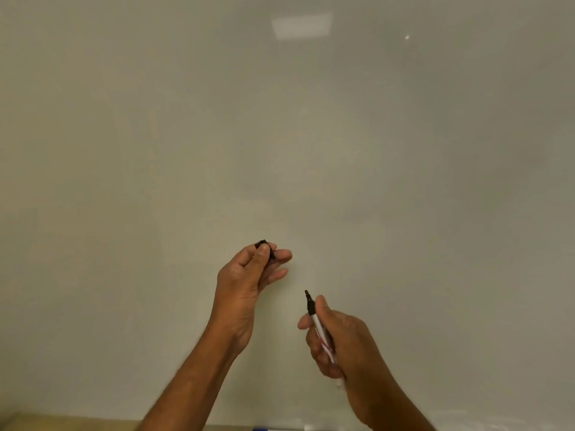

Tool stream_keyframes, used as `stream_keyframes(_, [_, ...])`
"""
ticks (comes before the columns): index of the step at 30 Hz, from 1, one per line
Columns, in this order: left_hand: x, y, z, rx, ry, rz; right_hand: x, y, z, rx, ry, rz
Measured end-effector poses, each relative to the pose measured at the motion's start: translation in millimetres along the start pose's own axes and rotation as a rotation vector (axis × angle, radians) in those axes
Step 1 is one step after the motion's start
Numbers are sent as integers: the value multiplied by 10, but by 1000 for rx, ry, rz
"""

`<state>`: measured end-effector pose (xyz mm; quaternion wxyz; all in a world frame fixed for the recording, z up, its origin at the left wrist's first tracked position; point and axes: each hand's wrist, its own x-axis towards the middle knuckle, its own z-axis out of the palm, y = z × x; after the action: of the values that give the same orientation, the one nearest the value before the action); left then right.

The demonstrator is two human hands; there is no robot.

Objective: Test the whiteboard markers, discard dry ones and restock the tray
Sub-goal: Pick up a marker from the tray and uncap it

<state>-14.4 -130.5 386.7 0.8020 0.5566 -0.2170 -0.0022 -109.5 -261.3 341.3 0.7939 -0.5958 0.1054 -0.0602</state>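
A blank whiteboard [311, 135] fills the view. My right hand [342, 346] grips an uncapped marker [314, 315] with a white barrel and a black tip that points up and left, just short of the board. My left hand [245, 281] is raised to the left of it and pinches the black cap [264, 245] between thumb and fingers. No ink mark shows on the board near the tip.
Along the bottom edge runs the board's tray ledge [77, 423], with a blue-ended object [259, 428] and a white piece [311, 427] barely showing between my forearms. A ceiling light's reflection [301, 26] glares at the top.
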Motion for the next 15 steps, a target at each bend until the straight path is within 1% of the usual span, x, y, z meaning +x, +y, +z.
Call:
stream_keyframes(2, [17, 68, 103, 132, 34, 135, -53, -163, -69, 28, -31, -127])
stream_keyframes(3, [38, 91, 149, 200, 53, 206, -84, -252, -96, -4, -28, -205])
stream_keyframes(4, [74, 108, 192, 253, 70, 274, -98, -329, -128, -41, 5, -283])
stream_keyframes(6, [176, 153, 268, 328, 94, 415, -114, -499, -174, -24, 82, -419])
stream_keyframes(7, [238, 184, 306, 373, 97, 489, -107, -584, -202, 45, 92, -460])
stream_keyframes(8, [307, 214, 342, 425, 99, 567, -102, -681, -234, 175, 57, -467])
stream_keyframes(10, [468, 274, 407, 526, 99, 714, -88, -873, -286, 543, -78, -417])
stream_keyframes(11, [556, 305, 437, 566, 96, 774, -76, -953, -319, 683, -132, -401])
stream_keyframes(12, [644, 335, 465, 601, 92, 828, -55, -1020, -358, 754, -170, -410])
stream_keyframes(13, [731, 361, 494, 632, 89, 877, -35, -1083, -384, 759, -186, -441])
stream_keyframes(15, [900, 410, 552, 684, 88, 960, 16, -1182, -400, 675, -148, -527])
